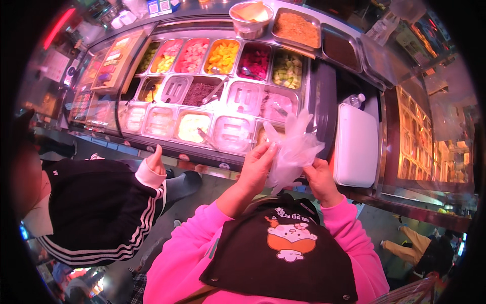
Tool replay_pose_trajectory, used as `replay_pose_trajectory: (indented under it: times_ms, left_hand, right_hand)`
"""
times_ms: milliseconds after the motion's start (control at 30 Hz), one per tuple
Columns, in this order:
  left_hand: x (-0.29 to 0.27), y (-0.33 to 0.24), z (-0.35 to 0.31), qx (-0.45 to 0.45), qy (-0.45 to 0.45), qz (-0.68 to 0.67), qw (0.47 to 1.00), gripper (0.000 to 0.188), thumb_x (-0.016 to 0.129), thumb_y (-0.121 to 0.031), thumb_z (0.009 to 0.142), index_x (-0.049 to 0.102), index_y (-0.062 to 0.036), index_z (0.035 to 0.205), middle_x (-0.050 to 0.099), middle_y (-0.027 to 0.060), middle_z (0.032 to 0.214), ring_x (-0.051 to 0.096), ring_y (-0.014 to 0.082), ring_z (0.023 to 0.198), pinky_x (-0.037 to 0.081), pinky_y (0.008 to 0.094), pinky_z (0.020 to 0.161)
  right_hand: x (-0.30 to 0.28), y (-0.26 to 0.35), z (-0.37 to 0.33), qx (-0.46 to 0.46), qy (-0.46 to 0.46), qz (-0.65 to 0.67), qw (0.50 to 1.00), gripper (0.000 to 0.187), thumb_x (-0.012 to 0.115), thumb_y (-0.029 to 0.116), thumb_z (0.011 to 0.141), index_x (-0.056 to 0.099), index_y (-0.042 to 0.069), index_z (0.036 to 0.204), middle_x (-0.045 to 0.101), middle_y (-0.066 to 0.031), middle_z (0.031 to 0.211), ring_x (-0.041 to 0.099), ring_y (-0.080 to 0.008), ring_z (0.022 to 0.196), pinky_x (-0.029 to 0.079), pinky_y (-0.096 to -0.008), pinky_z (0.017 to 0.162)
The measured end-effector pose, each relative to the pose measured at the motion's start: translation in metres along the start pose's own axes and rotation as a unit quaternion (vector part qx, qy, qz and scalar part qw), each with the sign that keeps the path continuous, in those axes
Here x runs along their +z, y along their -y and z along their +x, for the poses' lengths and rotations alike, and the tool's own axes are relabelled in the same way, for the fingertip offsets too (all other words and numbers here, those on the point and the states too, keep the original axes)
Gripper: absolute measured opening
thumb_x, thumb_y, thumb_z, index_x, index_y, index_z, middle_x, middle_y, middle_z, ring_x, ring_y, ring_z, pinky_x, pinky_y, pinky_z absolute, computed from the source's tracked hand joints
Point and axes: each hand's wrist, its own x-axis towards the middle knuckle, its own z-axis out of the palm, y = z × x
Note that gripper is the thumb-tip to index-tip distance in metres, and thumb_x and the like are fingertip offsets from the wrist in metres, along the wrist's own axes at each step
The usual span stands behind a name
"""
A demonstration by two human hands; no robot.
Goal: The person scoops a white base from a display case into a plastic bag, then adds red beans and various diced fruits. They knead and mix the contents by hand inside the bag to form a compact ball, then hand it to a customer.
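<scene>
Translucent disposable gloves (294,147) hang bunched between my two hands, in front of the food counter. With thumb and fingertips pinched, my left hand (259,161) grips their left edge. My right hand (320,177) is closed on the lower right side of the same gloves; part of its grip is hidden behind the plastic. Whether this is one glove or a pair I cannot tell. Just beyond lie a lidded metal pan (232,133) and a pan of pale cream-coloured food (194,126) with a spoon in it.
Metal pans hold yellow fruit cubes (223,54), dark red cubes (254,61) and green pieces (287,71). A steel bowl (250,29) and a tray of orange-brown crumbs (297,29) stand behind. To the right is a white box (356,147). A person in a black jacket (101,202) stands at left.
</scene>
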Motion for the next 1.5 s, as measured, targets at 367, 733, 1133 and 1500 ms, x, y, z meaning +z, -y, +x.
replay_pose_trajectory:
  times_ms: [367, 733, 1133, 1500]
  left_hand:
    - [-0.069, -0.033, -0.02, 0.028, -0.134, 0.041, 0.99, 0.03, 0.061, -0.021, 0.107, 0.065, 0.0002, 0.127, 0.071, 0.0082, 0.117, 0.069, 0.0173, 0.103, 0.056, 0.0342, 0.093]
    - [-0.066, -0.077, -0.036, 0.038, 0.025, -0.215, 0.976, 0.053, 0.042, -0.034, 0.113, 0.036, -0.0066, 0.158, 0.046, 0.0143, 0.16, 0.043, 0.0343, 0.148, 0.033, 0.0578, 0.123]
    - [-0.093, -0.041, -0.045, 0.013, -0.078, -0.215, 0.973, 0.046, 0.051, -0.026, 0.111, 0.046, -0.0014, 0.149, 0.052, 0.0154, 0.153, 0.047, 0.0326, 0.144, 0.038, 0.0537, 0.121]
    - [-0.007, -0.037, -0.103, 0.488, 0.059, 0.518, 0.7, 0.031, 0.064, 0.01, 0.093, 0.061, 0.0014, 0.123, 0.066, 0.0147, 0.115, 0.066, 0.0211, 0.099, 0.055, 0.0337, 0.083]
  right_hand:
    - [-0.056, 0.015, 0.007, -0.118, -0.14, 0.179, 0.967, 0.028, 0.068, -0.002, 0.093, 0.067, -0.001, 0.12, 0.073, -0.0101, 0.114, 0.071, -0.021, 0.106, 0.057, -0.0365, 0.095]
    - [0.039, 0.02, -0.012, -0.235, 0.095, -0.636, 0.729, 0.036, 0.081, 0.038, 0.084, 0.073, 0.006, 0.1, 0.068, -0.0104, 0.083, 0.064, -0.03, 0.081, 0.05, -0.0422, 0.073]
    - [0.069, -0.016, 0.012, -0.054, 0.177, 0.017, 0.983, 0.018, 0.071, 0.012, 0.101, 0.073, -0.001, 0.113, 0.073, 0.0001, 0.102, 0.065, -0.0065, 0.092, 0.052, -0.0248, 0.085]
    - [0.071, -0.012, 0.016, -0.181, 0.115, -0.262, 0.941, 0.022, 0.063, 0.015, 0.105, 0.062, 0.001, 0.089, 0.058, -0.0035, 0.079, 0.053, -0.0097, 0.074, 0.045, -0.029, 0.067]
